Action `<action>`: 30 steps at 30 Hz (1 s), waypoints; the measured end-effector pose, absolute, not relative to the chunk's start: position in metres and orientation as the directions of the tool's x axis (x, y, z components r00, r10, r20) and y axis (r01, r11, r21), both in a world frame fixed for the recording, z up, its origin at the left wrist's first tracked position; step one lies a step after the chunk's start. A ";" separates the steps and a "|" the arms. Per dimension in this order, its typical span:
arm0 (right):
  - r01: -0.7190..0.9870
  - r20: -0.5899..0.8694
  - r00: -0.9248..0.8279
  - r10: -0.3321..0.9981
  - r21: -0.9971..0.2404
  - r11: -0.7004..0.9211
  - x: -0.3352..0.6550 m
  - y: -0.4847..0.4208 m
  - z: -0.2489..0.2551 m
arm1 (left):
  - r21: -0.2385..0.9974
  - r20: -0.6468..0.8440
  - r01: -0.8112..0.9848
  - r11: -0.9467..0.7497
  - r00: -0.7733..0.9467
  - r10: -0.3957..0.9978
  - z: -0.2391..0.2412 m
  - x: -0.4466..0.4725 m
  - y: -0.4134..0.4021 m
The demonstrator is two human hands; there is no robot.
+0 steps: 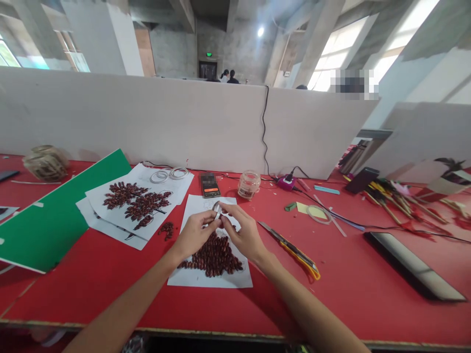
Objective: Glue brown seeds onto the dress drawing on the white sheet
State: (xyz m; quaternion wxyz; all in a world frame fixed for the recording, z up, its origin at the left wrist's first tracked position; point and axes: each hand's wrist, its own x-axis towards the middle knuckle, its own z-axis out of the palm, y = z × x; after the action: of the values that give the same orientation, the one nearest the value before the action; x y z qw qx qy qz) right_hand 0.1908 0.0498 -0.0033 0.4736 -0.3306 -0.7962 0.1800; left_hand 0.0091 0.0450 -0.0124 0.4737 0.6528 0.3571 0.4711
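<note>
Above a white sheet of paper (235,281), my left hand (196,233) is closed on a thin pale roll of tape (217,210). My right hand (243,233) is closed at the other side of the same roll, its thumb and fingers pinching near the tape. A small dark bit shows between the fingertips, too small to name. Beneath both hands, dark red seeds (215,257) lie close together in rows on the paper. A small loose pile of seeds (167,230) sits on the red table left of my left hand.
Papers with seed pictures (138,203) and two tape rolls (178,172) lie left, beside a green board (55,220). A phone (209,185) and glass jar (249,185) stand behind. A yellow utility knife (290,249), another tape ring (318,214) and dark tablet (414,264) lie right.
</note>
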 end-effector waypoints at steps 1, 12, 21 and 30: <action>0.347 0.638 -0.329 0.697 -0.605 0.717 0.190 0.050 -0.005 | 0.954 0.275 0.031 -0.299 0.310 0.910 -0.014 0.009 0.044; 0.239 0.536 -0.189 0.823 -0.788 0.568 0.189 0.047 -0.010 | 0.897 0.273 0.272 -0.349 0.280 0.920 -0.012 0.004 0.037; 0.026 0.299 -0.178 0.937 -0.951 0.308 0.192 0.055 -0.016 | 0.840 0.294 0.387 -0.381 0.264 0.918 -0.015 0.005 0.039; 0.012 0.291 -0.219 0.931 -0.953 0.301 0.188 0.049 -0.022 | 0.743 0.383 0.478 -0.468 0.269 0.883 -0.012 0.003 0.039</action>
State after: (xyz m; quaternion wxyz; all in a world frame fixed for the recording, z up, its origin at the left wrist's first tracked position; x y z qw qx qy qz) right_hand 0.1880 0.0493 -0.0221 0.5010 -0.3732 -0.6321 0.4584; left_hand 0.0027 0.0393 -0.0116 0.2514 0.7560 0.4501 0.4033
